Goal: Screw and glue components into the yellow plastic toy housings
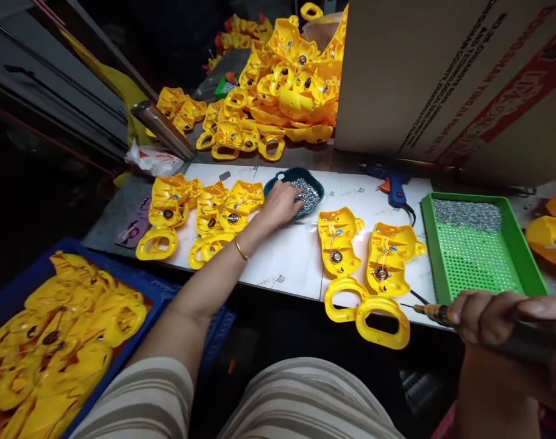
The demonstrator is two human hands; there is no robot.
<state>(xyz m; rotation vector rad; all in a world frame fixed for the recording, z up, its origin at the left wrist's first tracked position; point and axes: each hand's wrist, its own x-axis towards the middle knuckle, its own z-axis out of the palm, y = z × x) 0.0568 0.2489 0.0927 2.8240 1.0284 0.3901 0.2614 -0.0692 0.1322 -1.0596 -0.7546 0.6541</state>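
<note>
My left hand [282,202] reaches into a dark teal bowl [320,194] on the white bench top. Its fingertips are apart and touch the small silver screws [308,192] inside; whether any are gripped is hidden. In my right hand [497,317] is a dark power screwdriver [525,338], its thin bit pointing left over the bench edge. Just left of that bit lie two yellow plastic shell halves [339,241] [388,259], open side up, with wires and a round speaker in each. Their oval yellow handles [383,323] jut over the front edge.
More yellow shells [244,204] lie left of the bowl. A green tray [481,262] with silver screws stands at right, near a blue glue gun [394,186]. A shell pile [287,91] and cardboard box [419,79] stand behind. A blue crate [156,292] of shells is lower left.
</note>
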